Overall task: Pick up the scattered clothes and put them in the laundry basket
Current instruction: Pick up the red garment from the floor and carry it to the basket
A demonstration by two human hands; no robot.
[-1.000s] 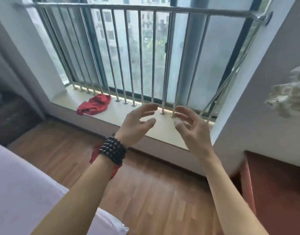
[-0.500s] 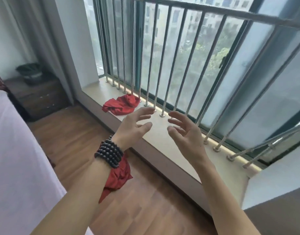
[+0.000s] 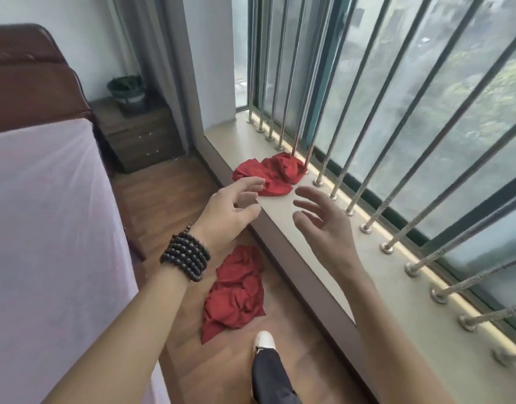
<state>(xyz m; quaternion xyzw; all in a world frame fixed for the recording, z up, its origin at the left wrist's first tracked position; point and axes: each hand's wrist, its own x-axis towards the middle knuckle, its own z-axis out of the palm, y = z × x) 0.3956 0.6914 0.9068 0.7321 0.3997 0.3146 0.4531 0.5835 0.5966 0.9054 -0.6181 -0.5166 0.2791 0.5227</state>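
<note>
Both grips were spread and empty, left hand [image 3: 230, 211] and right hand [image 3: 323, 225] above the windowsill [image 3: 283, 211], near the red garment [image 3: 275, 173] against its bars; a second red garment [image 3: 236, 293] lay on the floor [image 3: 169, 196] beside the sill.

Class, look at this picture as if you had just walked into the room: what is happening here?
A person is tidying up scattered clothes in a bedroom. Both hands are empty and open, reaching toward a crumpled red garment on the windowsill. The left hand, with a beaded bracelet on its wrist, is nearest to it; the right hand hovers above the sill beside it. A second red garment on the floor lies between the bed and the sill. No laundry basket is in view, and nothing has been picked up yet.
</note>
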